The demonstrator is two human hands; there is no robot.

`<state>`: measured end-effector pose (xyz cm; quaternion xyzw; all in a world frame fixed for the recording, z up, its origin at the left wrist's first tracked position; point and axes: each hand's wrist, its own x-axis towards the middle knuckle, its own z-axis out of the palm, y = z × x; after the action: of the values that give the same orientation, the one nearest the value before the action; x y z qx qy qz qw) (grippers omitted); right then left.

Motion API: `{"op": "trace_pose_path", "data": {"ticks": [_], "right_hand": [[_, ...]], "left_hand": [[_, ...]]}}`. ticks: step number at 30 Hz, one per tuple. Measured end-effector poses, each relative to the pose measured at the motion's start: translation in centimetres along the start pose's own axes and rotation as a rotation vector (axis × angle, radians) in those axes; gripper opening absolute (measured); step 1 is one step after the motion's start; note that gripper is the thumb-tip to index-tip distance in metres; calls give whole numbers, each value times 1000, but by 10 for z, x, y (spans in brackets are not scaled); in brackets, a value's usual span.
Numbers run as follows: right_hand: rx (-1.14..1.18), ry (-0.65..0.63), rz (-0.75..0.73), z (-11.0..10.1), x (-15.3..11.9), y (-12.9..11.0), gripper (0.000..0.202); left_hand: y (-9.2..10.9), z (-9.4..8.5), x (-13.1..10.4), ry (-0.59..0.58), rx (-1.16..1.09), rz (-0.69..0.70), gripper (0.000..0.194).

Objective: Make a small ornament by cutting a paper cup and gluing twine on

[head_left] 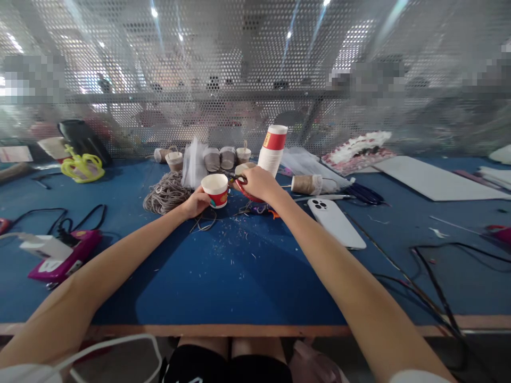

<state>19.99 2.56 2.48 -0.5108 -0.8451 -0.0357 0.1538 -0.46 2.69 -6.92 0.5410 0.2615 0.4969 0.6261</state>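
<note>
My left hand [196,203] is closed around the side of a red and white paper cup [217,198], which stands upright with its mouth up. In my right hand [258,183] is a pair of scissors [241,188] with red handles; its dark blades point left at the cup's rim. Whether the blades touch the cup I cannot tell. A stack of paper cups [275,139] leans behind my right hand. Beside my left hand lies a heap of grey cord [168,192], and a loose loop of cord [205,226] is below the cup.
Small scraps [231,239] dot the blue table [191,287]. A white phone [337,223] lies right of centre. Cord-wrapped cups [227,158] and plastic bags [194,165] line the back. A purple power strip [66,255] sits left; black cables [431,276] run along the right.
</note>
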Motion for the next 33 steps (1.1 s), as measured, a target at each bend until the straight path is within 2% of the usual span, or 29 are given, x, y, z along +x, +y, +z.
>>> {"op": "trace_pose_path", "data": {"ticks": [6, 9, 13, 21, 29, 33], "right_hand": [[-59, -62, 3, 7, 0, -9, 38], [-63, -65, 11, 5, 0, -7, 38], [-82, -25, 7, -2, -1, -1, 41], [-203, -97, -38, -10, -2, 3, 38], [-223, -144, -70, -12, -5, 6, 34], [-206, -158, -98, -8, -4, 5, 32]], "left_hand": [[-4, -3, -1, -3, 27, -8, 69], [-2, 1, -2, 6, 63, 23, 67], [3, 10, -4, 11, 205, 92, 74], [8, 12, -8, -67, 286, 13, 67], [6, 8, -8, -71, 257, 0, 70], [8, 11, -9, -77, 252, -10, 64]]}}
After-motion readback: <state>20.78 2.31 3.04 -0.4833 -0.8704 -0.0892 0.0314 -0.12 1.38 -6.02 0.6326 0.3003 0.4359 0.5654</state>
